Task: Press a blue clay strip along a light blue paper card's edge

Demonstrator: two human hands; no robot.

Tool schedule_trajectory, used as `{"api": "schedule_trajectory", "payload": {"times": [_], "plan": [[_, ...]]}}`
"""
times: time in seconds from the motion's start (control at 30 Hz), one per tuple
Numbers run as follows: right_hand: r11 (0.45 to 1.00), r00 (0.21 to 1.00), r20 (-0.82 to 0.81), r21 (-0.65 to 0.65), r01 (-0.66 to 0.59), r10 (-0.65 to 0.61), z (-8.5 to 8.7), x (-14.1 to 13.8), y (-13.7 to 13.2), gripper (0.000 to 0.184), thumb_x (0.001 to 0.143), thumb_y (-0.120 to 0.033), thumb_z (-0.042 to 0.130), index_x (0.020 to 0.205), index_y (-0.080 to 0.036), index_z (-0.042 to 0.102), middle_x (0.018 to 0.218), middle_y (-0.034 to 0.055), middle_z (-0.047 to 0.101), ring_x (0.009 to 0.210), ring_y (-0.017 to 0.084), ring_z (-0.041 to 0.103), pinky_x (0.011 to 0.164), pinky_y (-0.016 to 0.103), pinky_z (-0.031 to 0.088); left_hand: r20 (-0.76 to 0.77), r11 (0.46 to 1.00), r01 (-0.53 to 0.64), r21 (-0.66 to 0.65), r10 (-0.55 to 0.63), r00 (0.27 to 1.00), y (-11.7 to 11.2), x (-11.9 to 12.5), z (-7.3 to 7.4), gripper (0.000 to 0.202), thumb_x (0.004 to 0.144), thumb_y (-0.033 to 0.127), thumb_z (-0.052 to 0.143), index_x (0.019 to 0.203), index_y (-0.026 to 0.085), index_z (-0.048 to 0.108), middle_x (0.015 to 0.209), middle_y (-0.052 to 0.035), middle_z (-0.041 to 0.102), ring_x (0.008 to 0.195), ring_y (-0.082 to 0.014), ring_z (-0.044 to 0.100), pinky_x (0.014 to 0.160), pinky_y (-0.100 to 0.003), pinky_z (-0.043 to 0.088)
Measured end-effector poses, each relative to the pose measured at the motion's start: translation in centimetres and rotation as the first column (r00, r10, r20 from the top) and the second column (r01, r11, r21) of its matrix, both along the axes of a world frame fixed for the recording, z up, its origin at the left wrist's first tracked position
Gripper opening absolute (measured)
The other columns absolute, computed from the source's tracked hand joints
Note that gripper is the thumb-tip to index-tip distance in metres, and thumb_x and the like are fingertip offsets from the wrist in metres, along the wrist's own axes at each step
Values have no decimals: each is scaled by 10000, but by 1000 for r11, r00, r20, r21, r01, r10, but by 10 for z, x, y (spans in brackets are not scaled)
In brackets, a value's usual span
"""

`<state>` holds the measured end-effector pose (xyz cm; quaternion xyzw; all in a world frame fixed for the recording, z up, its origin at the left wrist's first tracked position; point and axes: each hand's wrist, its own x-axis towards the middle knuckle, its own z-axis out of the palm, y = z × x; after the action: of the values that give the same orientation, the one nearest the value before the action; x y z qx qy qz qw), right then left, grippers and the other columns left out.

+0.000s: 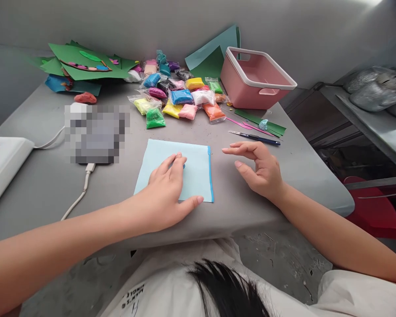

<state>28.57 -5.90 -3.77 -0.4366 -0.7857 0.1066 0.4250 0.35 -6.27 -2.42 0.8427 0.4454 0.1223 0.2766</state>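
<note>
The left hand (166, 193) lies flat on a light blue paper sheet (191, 169), palm down, its grip released around nothing; the fingertips press near the sheet's middle, where a small darker blue speck shows just at the tip of one finger, too small to identify. The thumb reaches past the sheet's near edge onto the desk (251, 207). The right hand (262, 169) hovers just off the sheet's right edge, fingers loosely curled and apart, its grip open and empty, not touching the paper.

Judging from how things lie, the work looks barely begun: the sheet is bare apart from a darker blue strip along its right edge, and the bags of coloured clay (181, 99) beyond the hands appear sealed. Nothing has been stuck onto this sheet, while a green card with clay shapes (86, 64) sits far off to the left, beyond the hands, seemingly already decorated.

Beyond the right hand lie a dark pen-like tool (255, 138), pink strips and green paper scraps (260, 125), and further out a pink plastic basket (257, 79) that looks empty. Left of the left hand are a blurred object with a white cable (82, 189) and a white box (3, 165).

The desk is plain grey, set against a grey wall. To the right stand a metal shelf (376, 127) with silvery bundles and something red (379, 215) low down; the floor below is stained concrete.
</note>
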Motion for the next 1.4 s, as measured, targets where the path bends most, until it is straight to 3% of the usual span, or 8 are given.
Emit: {"api": "schedule_trajectory", "payload": {"times": [0.1, 0.23, 0.3, 0.43, 0.67, 0.77, 0.87, 1.4], "plan": [[1000, 996, 92, -18, -9, 11, 0, 0, 3, 318, 864, -165, 608, 1153, -252, 509, 1159, 89, 751, 1214, 296, 648, 989, 513, 542, 58, 997, -14, 78, 9, 998, 1, 3, 13, 693, 928, 574, 510, 1472, 189, 323, 1561, -201, 404, 1423, -369, 418, 1064, -521, 464], [999, 987, 158, -31, -17, 21, 0, 1, 13, 332, 859, -188, 607, 1166, -263, 504, 1179, 80, 743, 1220, 304, 638, 1010, 538, 512, 60, 975, 63, 214, -77, 995, 30, 9, 28, 248, 991, 290, 425, 1204, 196, 511, 1178, -109, 693, 1082, -271, 674, 929, -464, 537], [1000, 985, 171, -12, -24, 26, -1, 1, 20, 312, 856, -181, 591, 1147, -263, 512, 1150, 69, 754, 1199, 302, 646, 1009, 540, 507, 39, 959, 155, 236, -169, 985, 50, 11, 26, 300, 965, 340, 510, 1225, 192, 491, 1269, -125, 665, 1172, -287, 647, 965, -464, 525], [999, 988, 147, 29, -42, 37, -2, -4, 32, 243, 847, -151, 571, 1059, -261, 526, 1047, 46, 783, 1126, 295, 676, 981, 524, 516, -22, 913, 363, 187, -366, 930, 73, 9, 10, 622, 868, 522, 644, 1317, 147, 433, 1548, -202, 445, 1491, -330, 341, 1163, -489, 376], [999, 993, 112, -11, -46, 47, -3, -15, 33, 218, 858, -161, 567, 1056, -250, 544, 1058, 57, 776, 1114, 286, 679, 948, 487, 527, -84, 978, 79, 193, -64, 994, 44, 13, 3, 609, 924, 497, 552, 1374, 108, 421, 1545, -218, 446, 1509, -357, 291, 1190, -557, 317], [996, 987, 138, -25, -84, 86, -3, -20, 37, 251, 862, -179, 568, 1100, -244, 526, 1116, 63, 763, 1140, 290, 664, 946, 484, 523, -74, 961, 122, 249, -106, 992, 39, 17, 7, 589, 929, 426, 569, 1402, 114, 407, 1503, -188, 511, 1529, -332, 249, 1214, -553, 285], [993, 978, 176, 13, -118, 114, -3, -25, 43, 222, 877, -192, 555, 1089, -240, 513, 1112, 64, 764, 1122, 290, 664, 946, 485, 516, -47, 957, 182, 224, -176, 983, 43, 17, 5, 698, 904, 496, 617, 1431, 102, 385, 1488, -196, 526, 1508, -323, 308, 1186, -501, 369], [986, 951, 297, 112, -124, 86, -6, -29, 42, 240, 828, -169, 563, 1057, -239, 539, 1047, 85, 742, 1071, 295, 659, 943, 492, 500, -74, 961, 187, 201, -175, 982, 47, 15, -4, 733, 884, 585, 625, 1372, 63, 465, 1532, -229, 462, 1487, -335, 350, 1201, -476, 365]]}}
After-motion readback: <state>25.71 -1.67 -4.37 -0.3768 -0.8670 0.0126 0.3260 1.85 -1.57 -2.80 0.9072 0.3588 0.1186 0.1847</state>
